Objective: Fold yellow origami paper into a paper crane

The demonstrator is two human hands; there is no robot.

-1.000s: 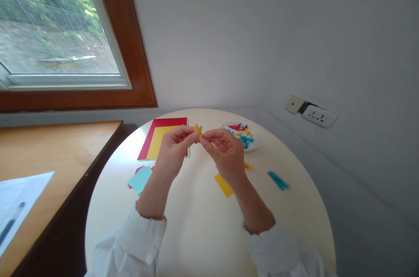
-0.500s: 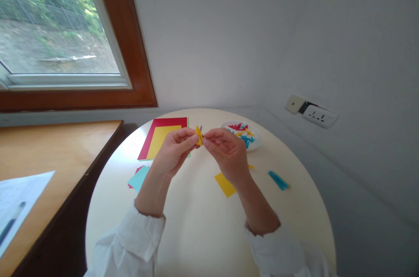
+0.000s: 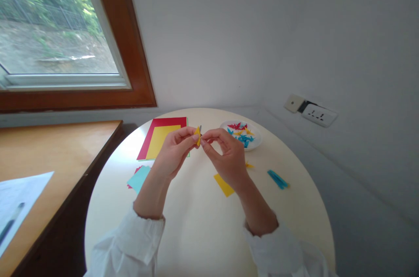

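Observation:
Over the far middle of the round table, my left hand [image 3: 176, 148] pinches a small piece of folded yellow paper [image 3: 197, 135] between thumb and fingers. The thumb and forefinger of my right hand [image 3: 225, 152] are closed together at the paper's right edge. A thin grey tip [image 3: 200, 127] shows just behind the fold; what it belongs to is hidden. Beneath my right hand lie a flat yellow square [image 3: 224, 185] and a small yellow folded paper crane [image 3: 249, 165], both partly covered.
A white plate [image 3: 258, 142] holds several red, yellow and blue folded cranes. Red and yellow sheets [image 3: 162, 137] lie at the back left, light blue squares [image 3: 139, 178] nearer. Blue folded strips [image 3: 277, 179] rest at right on the table [image 3: 196, 233]. A wooden desk [image 3: 65, 146] stands left.
My right hand has shifted slightly left, its thumb and forefinger moving along the paper's edge. The yellow crane below it shows more. My left hand keeps its hold.

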